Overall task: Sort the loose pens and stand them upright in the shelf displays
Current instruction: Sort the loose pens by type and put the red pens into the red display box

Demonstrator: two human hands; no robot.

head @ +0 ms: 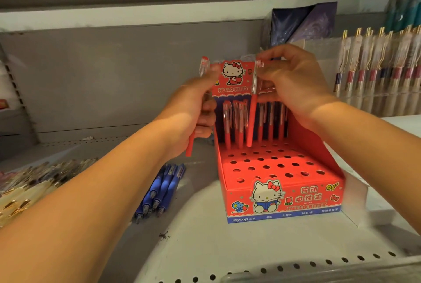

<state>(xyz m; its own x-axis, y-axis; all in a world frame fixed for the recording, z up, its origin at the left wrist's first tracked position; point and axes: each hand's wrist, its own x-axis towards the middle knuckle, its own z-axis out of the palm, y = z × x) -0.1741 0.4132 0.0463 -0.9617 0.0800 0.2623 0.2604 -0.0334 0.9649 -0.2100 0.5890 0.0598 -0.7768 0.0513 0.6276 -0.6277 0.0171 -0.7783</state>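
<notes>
Head view, right hand (293,82) pinching red pen (252,109) above display box (282,194)

A stationery shop: a perforated metal retail shelf (273,266) carries a branded pen display box (284,200) and racks of packaged pens (376,66).

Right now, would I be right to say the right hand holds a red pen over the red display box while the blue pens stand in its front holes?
Not quite: the head view shows the blue pens lying flat on the shelf left of the red display box, whose front holes are empty. The right hand does hold a red pen over the box.
</notes>
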